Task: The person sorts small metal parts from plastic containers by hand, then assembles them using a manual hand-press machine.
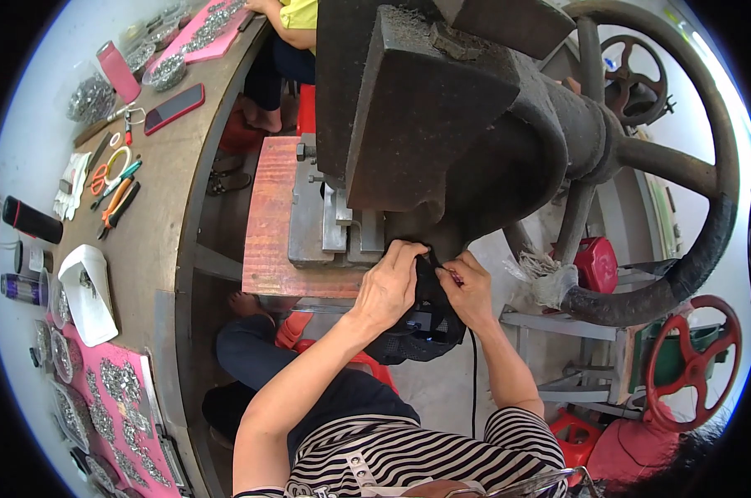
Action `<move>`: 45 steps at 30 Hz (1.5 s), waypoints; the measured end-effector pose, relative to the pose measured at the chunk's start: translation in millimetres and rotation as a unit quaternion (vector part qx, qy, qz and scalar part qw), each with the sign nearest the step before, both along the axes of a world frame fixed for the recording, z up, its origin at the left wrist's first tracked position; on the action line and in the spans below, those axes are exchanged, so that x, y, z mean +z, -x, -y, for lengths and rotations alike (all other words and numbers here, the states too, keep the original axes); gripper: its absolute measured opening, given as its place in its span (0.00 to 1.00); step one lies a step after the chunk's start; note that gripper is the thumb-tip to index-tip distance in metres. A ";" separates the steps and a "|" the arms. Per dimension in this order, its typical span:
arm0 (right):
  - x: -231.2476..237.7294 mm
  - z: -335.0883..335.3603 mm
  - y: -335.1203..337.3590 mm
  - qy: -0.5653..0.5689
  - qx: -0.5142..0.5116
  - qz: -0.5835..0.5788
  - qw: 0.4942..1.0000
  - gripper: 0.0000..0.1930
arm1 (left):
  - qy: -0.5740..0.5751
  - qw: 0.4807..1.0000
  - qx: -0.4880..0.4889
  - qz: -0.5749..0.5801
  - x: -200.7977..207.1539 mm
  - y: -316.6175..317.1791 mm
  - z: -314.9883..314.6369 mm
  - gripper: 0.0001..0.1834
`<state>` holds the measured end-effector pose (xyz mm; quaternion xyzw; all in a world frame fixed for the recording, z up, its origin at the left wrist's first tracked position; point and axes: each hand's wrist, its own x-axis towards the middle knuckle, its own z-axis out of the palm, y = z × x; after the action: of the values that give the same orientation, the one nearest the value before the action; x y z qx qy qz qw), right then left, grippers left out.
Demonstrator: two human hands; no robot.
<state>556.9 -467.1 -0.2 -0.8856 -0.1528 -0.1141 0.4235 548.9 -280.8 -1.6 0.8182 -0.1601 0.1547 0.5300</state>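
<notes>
Just in front of the hand press [442, 141], a black mesh bag [417, 342] hangs between my hands, with some items inside that I cannot make out. My left hand [389, 284] pinches the bag's upper edge, close to the metal die block [335, 228] on the press base. On the other side, my right hand [472, 292] has its fingers closed on the bag's top edge too. Between the fingertips the dark fabric is bunched up, and its details are hidden. A thin black cable [475, 386] runs down below my right hand.
The press's big handwheel [682, 170] arches over the right side. To the left stands a long workbench [163, 187] with pliers [119, 206], a phone [174, 109], a white container [93, 299] and pink mats [122, 407] of small metal parts. Another person's arm [292, 31] shows at the far end.
</notes>
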 end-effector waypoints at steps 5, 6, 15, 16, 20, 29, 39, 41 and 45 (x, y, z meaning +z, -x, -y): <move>-0.1 -1.2 -0.4 -0.003 -0.002 -0.007 1.000 0.06 | -0.080 0.996 0.035 -0.028 0.2 -2.5 9.5 0.20; -0.1 -1.5 -0.6 -0.003 0.000 -0.005 1.000 0.05 | -0.108 0.993 0.040 -0.028 0.3 -1.9 12.0 0.20; -0.8 4.6 3.2 0.005 -0.002 -0.009 1.000 0.04 | -0.097 0.992 -0.049 0.064 0.5 -1.7 7.0 0.24; 0.0 4.3 2.3 0.007 0.000 0.000 1.000 0.04 | -0.123 0.987 -0.089 0.056 1.4 -2.4 6.3 0.25; 2.4 2.4 4.4 0.003 0.003 -0.012 1.000 0.04 | -0.138 0.987 -0.087 -0.003 -3.3 -7.8 9.2 0.20; -1.3 1.2 2.0 -0.015 -0.006 -0.010 1.000 0.04 | -0.117 0.989 -0.089 -0.027 -3.5 -17.6 13.1 0.07; -3.8 3.7 3.6 -0.035 -0.024 -0.017 0.999 0.04 | -0.191 0.980 -0.012 -0.047 3.7 4.7 17.5 0.16; -3.7 4.4 3.0 -0.033 -0.022 -0.021 0.999 0.04 | -0.200 0.979 -0.023 -0.040 0.5 2.5 18.5 0.15; -0.1 7.3 1.2 -0.002 -0.005 -0.010 1.000 0.04 | -0.175 0.983 -0.047 -0.039 -4.2 0.8 18.2 0.13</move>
<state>555.6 -474.4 -0.3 -0.8865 -0.1438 -0.1079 0.4263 548.1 -299.0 -5.8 0.8951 -0.2026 0.0672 0.3914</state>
